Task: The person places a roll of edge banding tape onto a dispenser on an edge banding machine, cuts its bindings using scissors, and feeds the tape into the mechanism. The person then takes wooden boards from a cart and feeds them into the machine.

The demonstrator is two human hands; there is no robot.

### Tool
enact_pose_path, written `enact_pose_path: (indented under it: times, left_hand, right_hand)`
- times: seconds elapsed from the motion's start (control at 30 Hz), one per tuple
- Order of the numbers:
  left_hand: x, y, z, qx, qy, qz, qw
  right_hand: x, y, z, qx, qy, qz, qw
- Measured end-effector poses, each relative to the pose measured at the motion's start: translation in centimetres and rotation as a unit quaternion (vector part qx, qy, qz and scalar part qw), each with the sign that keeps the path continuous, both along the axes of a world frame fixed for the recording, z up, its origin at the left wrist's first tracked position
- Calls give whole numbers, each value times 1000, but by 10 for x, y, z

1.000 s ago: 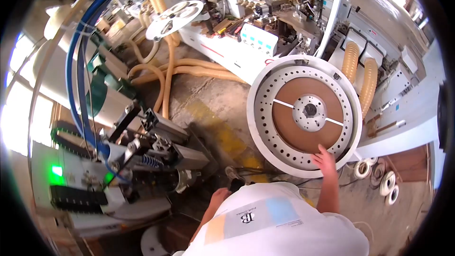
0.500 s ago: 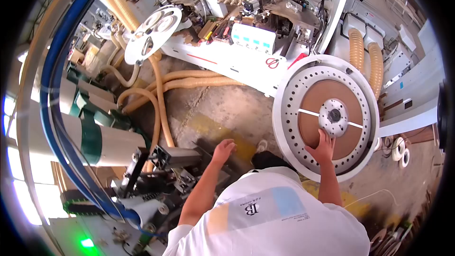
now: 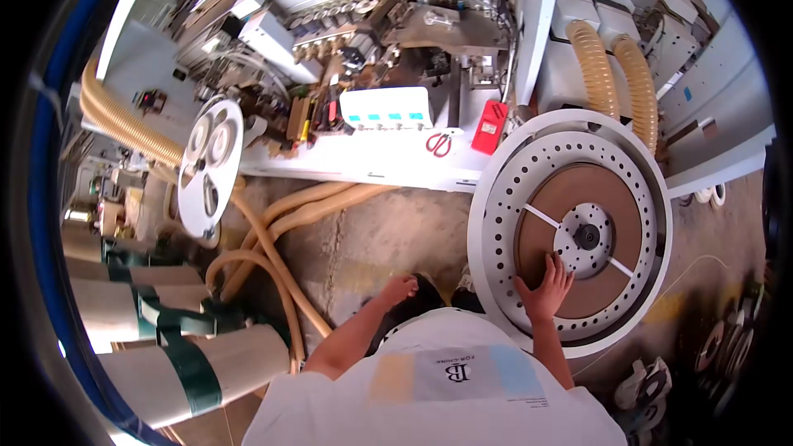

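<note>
The brown roll (image 3: pixel 535 239) sits in the middle of the big, perforated white dish (image 3: pixel 481 231), the white hub (image 3: pixel 570 241) at its heart, black knob (image 3: pixel 587 237) on top! Over the roll's near left part is the right hand (image 3: pixel 545 291), fingers spread wide, fingertips just beside the hub — whether they press on the brown, you can't tell from here. Two white bars (image 3: pixel 541 215) run out from the hub across the roll. And the left hand (image 3: pixel 400 287)? Well apart from the dish, loosely curled in front of the white shirt (image 3: pixel 429 355); whether it pinches anything, can't tell. Beyond the floor (image 3: pixel 396 235), there's the white surface (image 3: pixel 355 163): red-handled scissors (image 3: pixel 439 144) near its front edge, a red case (image 3: pixel 490 126) near its right front corner, the dish close by. Behind the scissors, leftward — a white control box (image 3: pixel 386 107) with blue labels. Tan hoses (image 3: pixel 306 206) snake along the floor below that front edge.
</note>
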State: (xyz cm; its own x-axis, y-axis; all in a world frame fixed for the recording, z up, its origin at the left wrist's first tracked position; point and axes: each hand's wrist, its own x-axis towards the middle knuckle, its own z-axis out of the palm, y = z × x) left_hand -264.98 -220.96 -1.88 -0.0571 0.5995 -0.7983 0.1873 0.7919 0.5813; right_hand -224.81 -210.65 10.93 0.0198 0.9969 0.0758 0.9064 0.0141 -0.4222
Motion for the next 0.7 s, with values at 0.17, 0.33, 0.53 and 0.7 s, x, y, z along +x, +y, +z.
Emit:
enact_pose_path:
  times: [0.17, 0.33, 0.53, 0.7]
  left_hand:
    - [-68, 159, -100, 181, 76, -327, 924]
    - [-69, 323, -110, 154, 243, -289, 913]
    - [-73, 464, -150, 153, 293, -233, 915]
    - [-69, 516, -158, 119, 341, -285, 888]
  right_hand:
    - [-43, 33, 0, 2, 3, -93, 996]
    - [-72, 68, 8, -29, 5, -164, 986]
    - [-103, 110, 4, -68, 4, -265, 962]
    - [-117, 138, -3, -70, -6, -319, 945]
